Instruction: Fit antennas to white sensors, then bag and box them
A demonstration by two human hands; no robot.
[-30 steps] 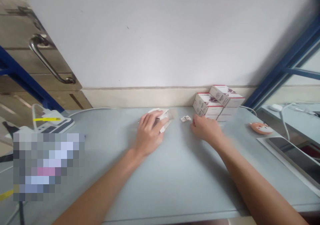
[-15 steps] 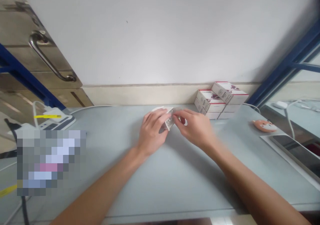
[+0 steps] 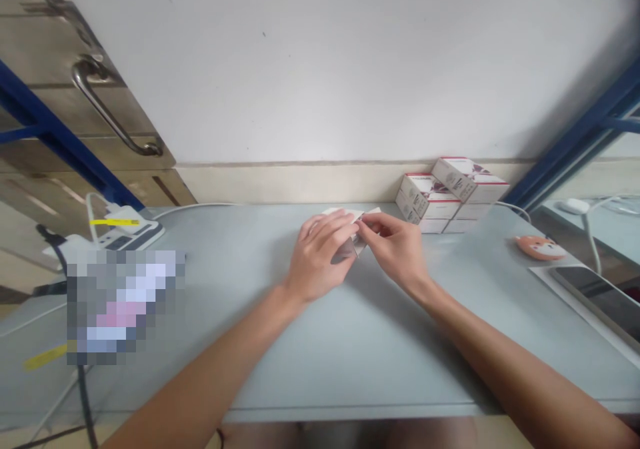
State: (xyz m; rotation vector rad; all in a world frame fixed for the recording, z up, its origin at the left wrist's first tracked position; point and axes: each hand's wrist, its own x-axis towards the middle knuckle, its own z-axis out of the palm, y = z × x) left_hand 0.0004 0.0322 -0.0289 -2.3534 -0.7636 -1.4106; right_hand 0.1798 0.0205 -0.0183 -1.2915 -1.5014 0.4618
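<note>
Near the middle of the grey-blue table (image 3: 320,349), a small white box (image 3: 361,245) sits between my two hands, mostly hidden by them. My left hand (image 3: 323,256) wraps over its left side, fingers on top and thumb at the near side. My right hand (image 3: 395,242) pinches at the box's right end, thumb and forefinger together at a flap or edge. Whatever lies between those fingertips is too small to make out. Behind and to the right stands a stack of white boxes (image 3: 440,208) with red edges, against the wall.
At left lie a power strip (image 3: 133,237) with plugs and cables, and a pixelated device (image 3: 127,302). On the right are an orange animal-faced object (image 3: 540,248) and a dark tablet-like slab (image 3: 595,302). Blue frame bars (image 3: 575,129) flank the table.
The view has shifted, so everything sits slightly farther right. My right fingers have moved in at the box end, and a white flap now shows beside them. My left hand keeps its hold.
</note>
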